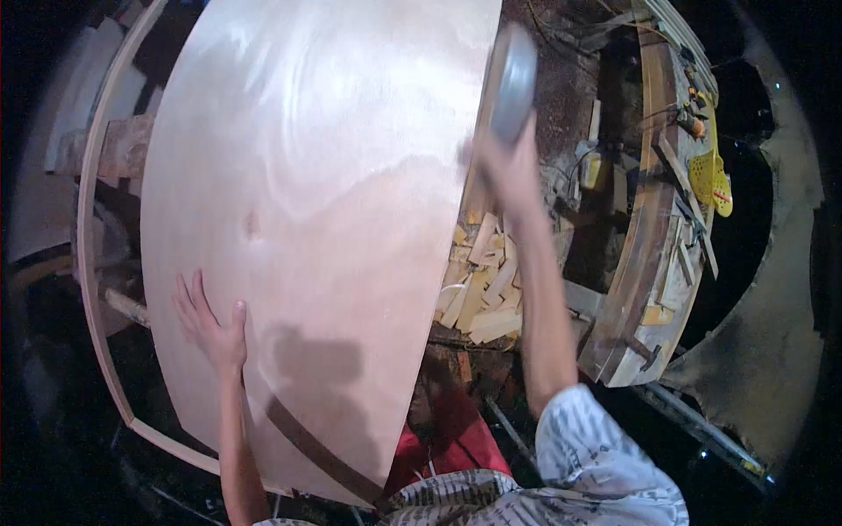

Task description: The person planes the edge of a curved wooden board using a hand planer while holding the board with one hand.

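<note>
A large pale plywood sheet (351,237) fills the middle of the view, with the shadow of my head and arm across its lower part. My left hand (215,331) lies on the sheet's left side, thumb and fingers spread. At the sheet's upper right edge, my right hand (510,167) is closed around the near end of a rounded grey tool (515,83). Motion smears both hand and tool, so the tool's exact kind is unclear. The tool lies along the edge; whether it touches the wood cannot be made out.
Several wood offcuts (487,289) are heaped below the sheet's right edge. Farther right, a wooden bench (636,254) bears a hammer (647,352), tools and a yellow perforated shoe (709,182). A thin wooden frame (88,228) runs along the left.
</note>
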The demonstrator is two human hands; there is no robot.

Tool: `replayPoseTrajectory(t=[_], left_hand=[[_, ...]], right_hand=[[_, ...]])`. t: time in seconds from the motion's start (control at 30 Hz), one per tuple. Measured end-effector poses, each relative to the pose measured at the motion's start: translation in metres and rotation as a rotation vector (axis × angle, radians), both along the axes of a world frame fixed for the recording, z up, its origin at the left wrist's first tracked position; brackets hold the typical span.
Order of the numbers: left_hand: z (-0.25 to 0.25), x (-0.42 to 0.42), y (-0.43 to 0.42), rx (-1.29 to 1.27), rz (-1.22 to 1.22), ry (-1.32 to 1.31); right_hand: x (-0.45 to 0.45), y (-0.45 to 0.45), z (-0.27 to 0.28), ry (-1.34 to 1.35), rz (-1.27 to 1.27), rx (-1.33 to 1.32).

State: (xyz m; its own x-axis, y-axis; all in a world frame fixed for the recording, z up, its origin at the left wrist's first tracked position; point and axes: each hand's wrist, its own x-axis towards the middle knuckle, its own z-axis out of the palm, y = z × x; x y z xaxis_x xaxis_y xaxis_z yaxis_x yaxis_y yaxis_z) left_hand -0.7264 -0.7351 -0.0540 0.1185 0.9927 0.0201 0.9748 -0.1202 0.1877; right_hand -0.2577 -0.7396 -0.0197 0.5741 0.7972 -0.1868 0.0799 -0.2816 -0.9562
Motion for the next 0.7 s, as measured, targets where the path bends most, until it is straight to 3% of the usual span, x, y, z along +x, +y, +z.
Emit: replayPoseTrajectory(t=[0.03,0.1,0.17,0.27,0.33,0.37,0.4,0.43,0.53,0.57,0.7], left_hand=[[0.002,-0.001,-0.001,0.006,-0.012,0.015],[-0.001,-0.002,0.0,0.015,0.004,-0.009],[-0.004,-0.005,-0.001,0.005,-0.009,-0.019],[-0.006,-0.012,-0.004,0.014,-0.009,0.014],[-0.009,-0.011,-0.004,0.009,0.0,-0.025],[-0.01,-0.01,-0.004,0.009,0.0,-0.028],[-0.011,-0.01,-0.004,0.008,0.011,-0.018],[-0.01,-0.01,-0.003,0.008,0.02,-0.006],[-0.001,-0.002,-0.001,0.009,0.006,-0.017],[-0.002,-0.001,0.0,0.015,0.013,-0.027],[0.0,-0.001,-0.001,-0.036,0.037,-0.06]], right_hand=[[-0.026,-0.043,-0.01,-0.119,0.074,-0.041],[-0.061,-0.081,-0.011,-0.095,0.043,-0.158],[-0.069,-0.09,-0.015,0.23,-0.049,-0.03],[0.014,0.007,-0.015,-0.045,-0.062,-0.032],[0.067,0.078,-0.005,0.027,0.026,0.012],[0.113,0.116,-0.033,-0.232,0.035,0.126],[0.161,0.15,-0.064,-0.221,0.028,0.176],[0.157,0.158,-0.048,-0.101,0.024,0.1],[0.114,0.117,-0.034,-0.139,-0.015,0.005],[0.072,0.08,-0.001,-0.065,0.002,-0.064],[-0.009,-0.021,-0.015,0.0,0.026,0.033]])
